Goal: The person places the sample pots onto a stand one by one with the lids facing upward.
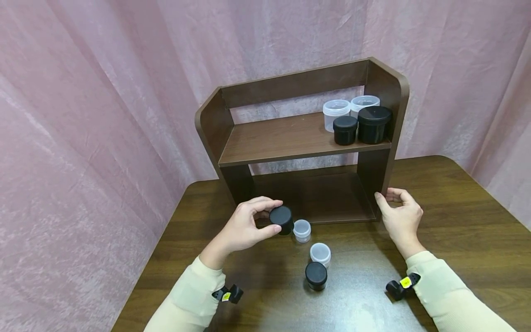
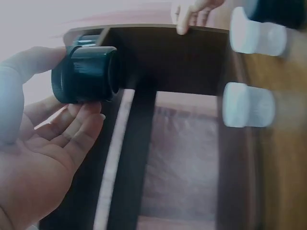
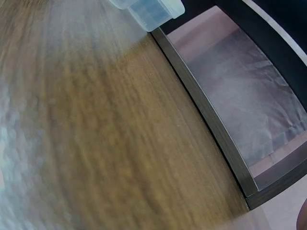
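My left hand (image 1: 274, 216) pinches a small black jar (image 1: 282, 219) between thumb and fingers, lifted just off the wooden table (image 1: 456, 221) before the brown shelf unit (image 1: 290, 138). The left wrist view shows the black jar (image 2: 86, 74) on its side against my fingers (image 2: 72, 129). My right hand (image 1: 386, 196) grips the lower front edge of the shelf's right side panel (image 1: 373, 175). A small clear jar (image 1: 302, 230) stands right of the held jar. Nearer me stand another clear jar (image 1: 320, 253) and a black jar (image 1: 316, 275).
On the upper shelf's right end stand two clear jars (image 1: 336, 113) and two black jars (image 1: 373, 123). The shelf's lower bay (image 1: 315, 193) holds nothing. A pink curtain (image 1: 103, 115) hangs behind and to both sides. The right wrist view shows blurred tabletop (image 3: 96, 134) and the shelf base (image 3: 211, 120).
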`<state>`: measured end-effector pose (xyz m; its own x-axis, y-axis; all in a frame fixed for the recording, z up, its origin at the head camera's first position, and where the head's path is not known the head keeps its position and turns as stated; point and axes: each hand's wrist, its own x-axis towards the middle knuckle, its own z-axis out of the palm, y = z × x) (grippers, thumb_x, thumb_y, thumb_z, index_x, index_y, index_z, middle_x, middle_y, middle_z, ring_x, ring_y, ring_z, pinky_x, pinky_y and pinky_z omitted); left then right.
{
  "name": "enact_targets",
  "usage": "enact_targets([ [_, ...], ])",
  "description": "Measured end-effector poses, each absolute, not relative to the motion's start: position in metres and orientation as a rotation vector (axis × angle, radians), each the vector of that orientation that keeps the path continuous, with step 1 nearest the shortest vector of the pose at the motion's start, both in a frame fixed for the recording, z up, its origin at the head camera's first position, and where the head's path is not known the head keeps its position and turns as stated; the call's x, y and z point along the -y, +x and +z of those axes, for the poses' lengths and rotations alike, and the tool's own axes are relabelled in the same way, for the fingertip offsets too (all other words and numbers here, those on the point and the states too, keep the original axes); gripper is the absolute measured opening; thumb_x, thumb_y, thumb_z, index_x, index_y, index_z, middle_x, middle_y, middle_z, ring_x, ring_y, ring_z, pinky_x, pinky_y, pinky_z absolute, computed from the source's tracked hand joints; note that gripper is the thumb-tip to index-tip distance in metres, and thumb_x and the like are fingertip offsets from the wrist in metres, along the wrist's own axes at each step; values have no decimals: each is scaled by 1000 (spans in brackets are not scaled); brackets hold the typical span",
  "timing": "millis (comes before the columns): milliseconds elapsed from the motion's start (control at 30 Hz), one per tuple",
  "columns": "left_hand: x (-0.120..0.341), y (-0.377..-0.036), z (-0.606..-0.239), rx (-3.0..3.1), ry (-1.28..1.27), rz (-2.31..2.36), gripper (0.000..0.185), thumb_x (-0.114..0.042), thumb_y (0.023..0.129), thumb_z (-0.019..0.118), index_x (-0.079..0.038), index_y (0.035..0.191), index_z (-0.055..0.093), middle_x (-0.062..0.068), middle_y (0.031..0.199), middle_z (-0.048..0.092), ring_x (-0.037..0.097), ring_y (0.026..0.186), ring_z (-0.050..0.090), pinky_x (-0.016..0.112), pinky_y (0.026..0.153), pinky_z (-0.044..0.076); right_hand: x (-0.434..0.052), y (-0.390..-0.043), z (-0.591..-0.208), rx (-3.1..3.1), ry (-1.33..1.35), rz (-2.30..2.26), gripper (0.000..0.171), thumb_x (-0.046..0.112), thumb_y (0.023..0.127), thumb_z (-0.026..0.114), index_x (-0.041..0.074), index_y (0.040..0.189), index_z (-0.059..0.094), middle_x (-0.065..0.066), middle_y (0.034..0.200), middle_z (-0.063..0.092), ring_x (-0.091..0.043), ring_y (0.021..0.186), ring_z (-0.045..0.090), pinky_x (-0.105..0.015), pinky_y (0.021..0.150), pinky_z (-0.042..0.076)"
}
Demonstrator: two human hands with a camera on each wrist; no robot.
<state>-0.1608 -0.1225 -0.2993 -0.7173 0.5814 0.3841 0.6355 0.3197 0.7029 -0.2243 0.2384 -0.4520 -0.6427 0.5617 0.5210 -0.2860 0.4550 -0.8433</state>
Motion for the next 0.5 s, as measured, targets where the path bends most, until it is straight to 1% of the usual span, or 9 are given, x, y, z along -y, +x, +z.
enact_targets([
  [133,119,-165,-282,2437,-1188,-1380,45,7,77,73,10,120,60,21,113,61,28,90,64,46,81,54,-238,-224,-453,1884,-225,1292,26,26,81,78,5,95,70,6,83,65,1,63,54,-13,56,38],
  [200,119,-172,-278,2415,-1193,-1377,48,7,77,74,8,123,59,19,114,62,28,92,63,45,82,53,-239,-224,-453,1889,-226,1288,26,26,81,78,5,95,70,4,84,66,0,63,54,-13,56,37],
  [333,119,-190,-271,2390,-1181,-1373,51,2,78,76,2,126,58,12,114,65,22,93,64,38,82,54,-239,-224,-453,1892,-227,1279,26,27,81,78,6,95,70,2,84,66,-1,62,55,-14,56,37],
  [400,118,-197,-265,2377,-1172,-1378,48,-1,79,76,-1,124,60,9,111,66,19,91,64,35,81,54,-239,-224,-453,1890,-225,1278,26,27,81,78,6,94,70,2,83,66,-2,62,55,-14,56,37],
  [500,113,-204,-251,2369,-1157,-1386,43,-5,80,76,-2,120,62,7,107,66,17,88,65,32,78,53,-239,-224,-453,1889,-225,1277,26,26,81,78,5,94,70,0,83,66,-2,62,55,-13,56,37],
])
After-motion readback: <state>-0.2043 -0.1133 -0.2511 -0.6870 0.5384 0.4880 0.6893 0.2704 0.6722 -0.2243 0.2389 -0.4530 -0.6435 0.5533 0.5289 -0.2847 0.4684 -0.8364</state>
